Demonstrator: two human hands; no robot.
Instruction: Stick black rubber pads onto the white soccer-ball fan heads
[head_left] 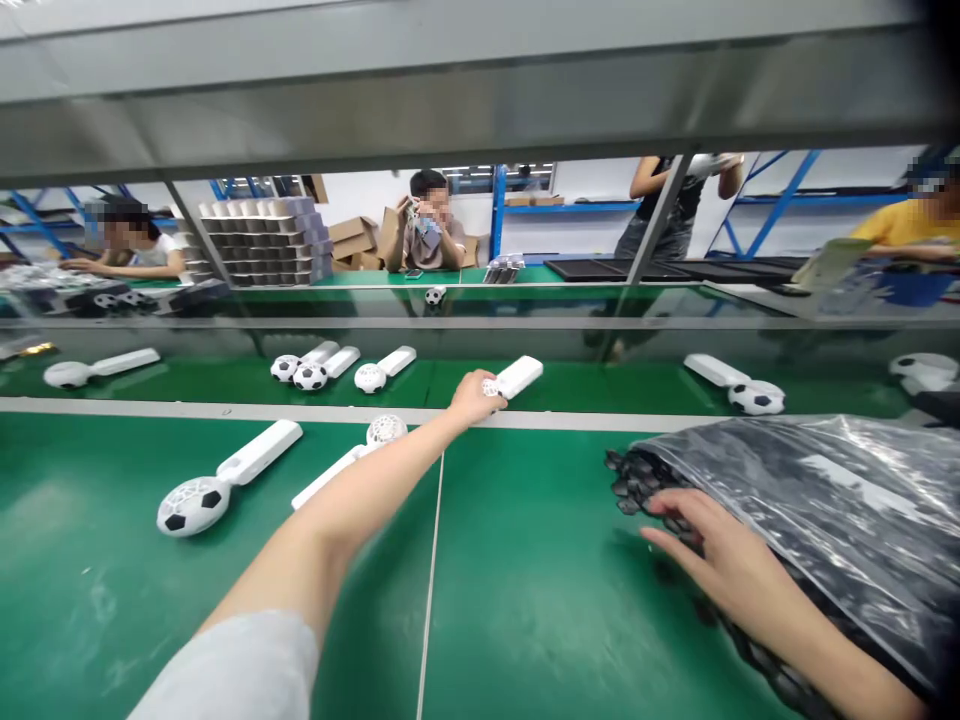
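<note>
The white-handled ball-headed piece (520,376) lies at the far edge of the near worktop (525,560), its handle over the green strip (607,385) beyond. The left hand (472,398) has its fingers closed around the ball end, which hides most of it; whether the piece is lifted or resting cannot be told. Two similar pieces lie nearer: a patched piece (193,507), showing both black patches and open lattice, and a lattice-headed piece (386,430) partly behind the left forearm, with no patches visible on the side that shows. To the right, the right hand (709,550) has thumb and forefinger parted, with nothing evident in its grasp, beside dark pieces (637,480) at the mouth of a clear bag (832,490); contact with them is unclear. Along the strip lie more patched balls, among them a pair (310,376) and a single one (756,397). Work seems partway: several heads carry patches, while the lattice-headed piece and the one in hand look unfinished, though their undersides are out of sight. The bag's contents are mostly obscured, the rightmost ball (924,370) is blurred, and the overhead panel (450,90) cuts off the co-workers' surroundings.
</note>
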